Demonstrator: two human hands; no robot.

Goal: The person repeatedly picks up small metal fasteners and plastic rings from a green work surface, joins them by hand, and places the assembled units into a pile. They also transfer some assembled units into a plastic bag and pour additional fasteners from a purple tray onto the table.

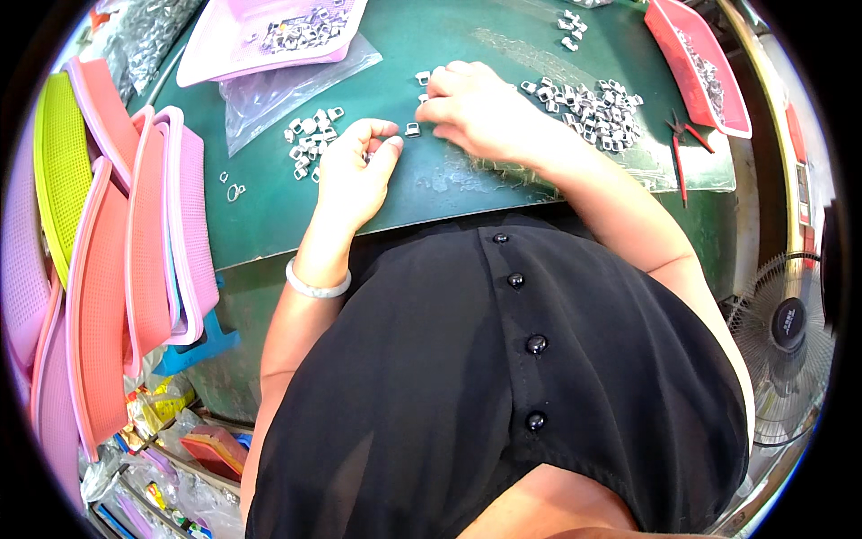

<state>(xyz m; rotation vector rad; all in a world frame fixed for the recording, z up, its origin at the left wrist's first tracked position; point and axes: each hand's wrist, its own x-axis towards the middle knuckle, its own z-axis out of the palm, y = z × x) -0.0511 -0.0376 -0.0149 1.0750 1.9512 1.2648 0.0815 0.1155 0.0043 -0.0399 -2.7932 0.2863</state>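
Note:
My left hand is at the near left of the table, its fingers and thumb curled around a small silvery metal piece that is mostly hidden. My right hand reaches over the middle of the table with its fingers bent down; what its fingertips hold, if anything, is hidden. One small square metal buckle lies on the table between the hands, and another buckle is beside my right fingertips. A loose group of metal pieces lies left of my left hand. To the right of my right hand spreads a bigger pile of similar buckles.
On the green table are a pink basket of metal pieces, a clear plastic bag, a red tray and red-handled pliers. Stacked plastic baskets stand at the left. A fan is at the right.

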